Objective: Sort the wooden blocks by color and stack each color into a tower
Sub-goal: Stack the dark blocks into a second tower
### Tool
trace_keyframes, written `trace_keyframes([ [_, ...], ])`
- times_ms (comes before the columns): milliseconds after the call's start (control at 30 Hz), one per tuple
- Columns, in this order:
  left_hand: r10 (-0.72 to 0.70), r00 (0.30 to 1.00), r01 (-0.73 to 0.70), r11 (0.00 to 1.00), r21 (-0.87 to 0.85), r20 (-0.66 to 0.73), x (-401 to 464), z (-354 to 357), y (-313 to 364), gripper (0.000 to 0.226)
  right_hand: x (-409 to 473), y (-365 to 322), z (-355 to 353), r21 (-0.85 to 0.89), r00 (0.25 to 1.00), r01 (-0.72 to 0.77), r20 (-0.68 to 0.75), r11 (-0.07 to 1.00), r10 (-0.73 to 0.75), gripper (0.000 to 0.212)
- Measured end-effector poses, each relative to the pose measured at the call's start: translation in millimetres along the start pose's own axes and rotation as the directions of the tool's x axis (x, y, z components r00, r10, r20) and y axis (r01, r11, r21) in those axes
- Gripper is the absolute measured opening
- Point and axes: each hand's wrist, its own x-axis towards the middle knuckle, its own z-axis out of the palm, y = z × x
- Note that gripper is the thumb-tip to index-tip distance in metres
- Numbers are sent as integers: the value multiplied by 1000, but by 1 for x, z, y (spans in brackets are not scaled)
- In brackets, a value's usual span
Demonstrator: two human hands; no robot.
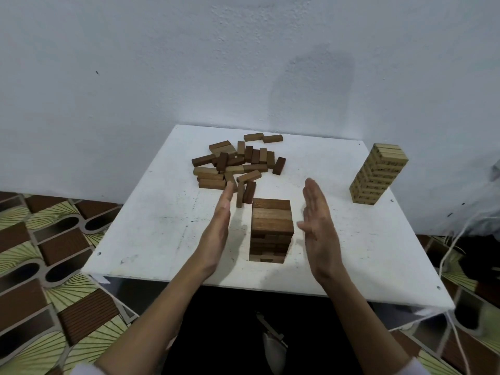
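Two hands are flanking a dark brown tower point(272, 230) standing near the front middle of the white table point(151, 228), seen from the head camera. Neither is touching it. The left hand point(217, 228) is hovering just left of the tower with fingers straight and together, palm facing inward, holding nothing. The right hand point(320, 226) is mirroring it on the other side, fingers likewise straight, thumb spread a little, holding nothing. Behind the tower, a loose pile of brown blocks point(236, 165) is lying scattered toward the table's far left. A light tan tower point(378, 174) is standing at the far right corner, well apart from the hands.
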Motion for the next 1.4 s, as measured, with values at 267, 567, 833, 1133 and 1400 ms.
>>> trace_keyframes([
  [267, 201, 931, -68, 916, 394, -305, 28, -45, 13, 28, 8, -48, 56, 62, 980, 198, -13, 978, -198, 54],
  [567, 12, 999, 37, 553, 833, -52, 83, -88, -2, 47, 24, 5, 159, -344, 982, 25, 184, 939, 41, 44],
  [833, -130, 990, -30, 222, 974, 60, 126, -112, -22, 71, 41, 42, 171, -456, 983, -120, 67, 882, 169, 45],
  [1133, 128, 990, -98, 263, 960, 66, 130, -124, -30, 28, 41, 60, 166, -516, 985, -101, 69, 851, 158, 47],
  [1400, 170, 984, -27, 441, 897, -54, 96, -116, -23, 35, 40, 77, 161, -540, 994, -44, 60, 840, 91, 51],
])
